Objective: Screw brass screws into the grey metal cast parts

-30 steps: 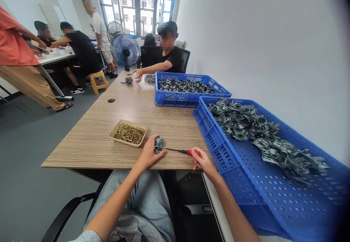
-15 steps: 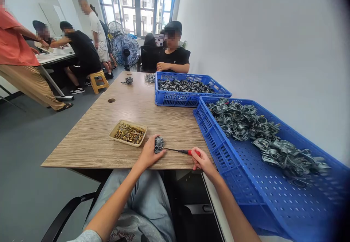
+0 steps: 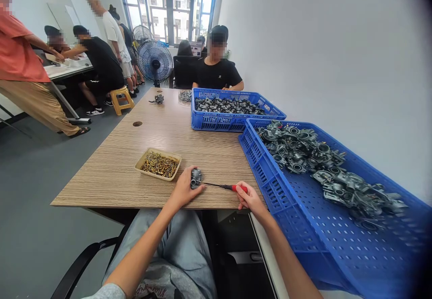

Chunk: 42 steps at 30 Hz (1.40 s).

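Note:
Near the table's front edge my left hand [image 3: 184, 188] is closed around a grey metal part [image 3: 196, 178] with a round opening. My right hand [image 3: 249, 197] grips the red handle of a screwdriver [image 3: 224, 186], held nearly level. Its thin dark shaft points left, and its tip meets the right side of the metal part. Just to the left of my left hand, a cream tray [image 3: 137, 167] holds many small brass-coloured pieces [image 3: 159, 164].
A blue crate [image 3: 280, 191] of metal parts stands at the right, another blue crate [image 3: 216, 122] behind it. A metal part [image 3: 158, 99] lies on the far table [image 3: 118, 155]. A person [image 3: 219, 71] sits opposite; others are at the left by a fan [image 3: 155, 64].
The person opposite has shifted right and lowered an arm behind the far crate. People at the left have moved slightly. My hands, the metal part and the screwdriver look almost unchanged.

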{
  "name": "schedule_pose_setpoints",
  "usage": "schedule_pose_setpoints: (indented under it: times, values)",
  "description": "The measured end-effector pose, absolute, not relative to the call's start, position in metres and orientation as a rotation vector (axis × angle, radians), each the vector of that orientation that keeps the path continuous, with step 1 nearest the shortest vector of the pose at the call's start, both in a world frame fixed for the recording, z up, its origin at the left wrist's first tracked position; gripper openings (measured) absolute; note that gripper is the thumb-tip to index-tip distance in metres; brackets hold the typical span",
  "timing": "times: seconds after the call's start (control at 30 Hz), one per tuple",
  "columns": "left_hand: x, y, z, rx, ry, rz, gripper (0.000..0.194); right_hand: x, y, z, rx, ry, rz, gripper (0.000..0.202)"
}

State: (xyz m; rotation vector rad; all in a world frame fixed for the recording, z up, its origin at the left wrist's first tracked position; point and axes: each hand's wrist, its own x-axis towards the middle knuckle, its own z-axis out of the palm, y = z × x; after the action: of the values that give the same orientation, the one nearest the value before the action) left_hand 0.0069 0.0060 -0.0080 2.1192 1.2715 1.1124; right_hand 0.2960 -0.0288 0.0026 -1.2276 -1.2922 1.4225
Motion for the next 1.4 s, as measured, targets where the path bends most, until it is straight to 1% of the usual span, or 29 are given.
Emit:
schedule_pose_setpoints:
  times: [1.4]
  values:
    - [0.0064,0.0084,-0.0107,2.147,1.26,1.128,0.072,0.2983,-0.0271,-0.0053,-1.234,-1.325,1.401,0.041]
